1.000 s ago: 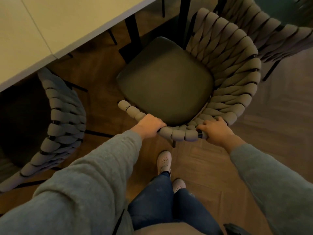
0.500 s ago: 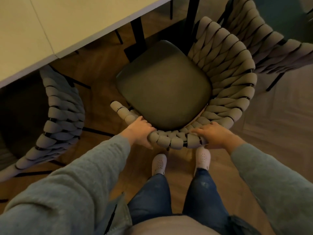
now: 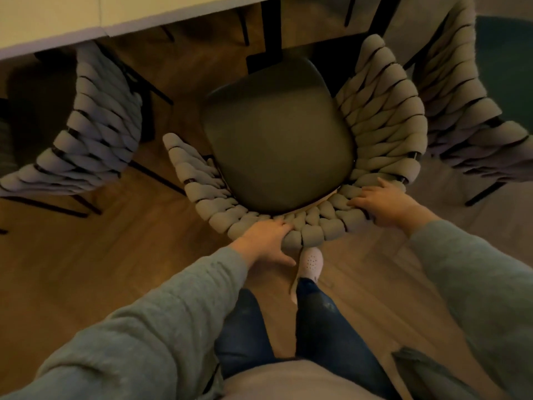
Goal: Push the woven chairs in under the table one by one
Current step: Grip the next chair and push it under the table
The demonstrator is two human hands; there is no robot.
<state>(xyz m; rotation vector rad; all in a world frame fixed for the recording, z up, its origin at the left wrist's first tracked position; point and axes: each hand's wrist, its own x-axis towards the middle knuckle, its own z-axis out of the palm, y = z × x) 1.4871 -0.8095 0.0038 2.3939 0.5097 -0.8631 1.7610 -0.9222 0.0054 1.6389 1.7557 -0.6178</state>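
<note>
Left hand (image 3: 266,238) grips grey woven-rope chair (image 3: 383,125) at near back rim; right hand (image 3: 386,206) presses it, fingers flat, spread.

Both your arms reach forward and down in grey sleeves. Your left hand (image 3: 265,241) curls its fingers over the back rim of the woven chair (image 3: 277,140), thumb jutting out below. Your right hand (image 3: 383,203) lies flatter on the weave, fingers spread and nearly straight. Your pale shoe (image 3: 311,262) stands forward between them.
</note>
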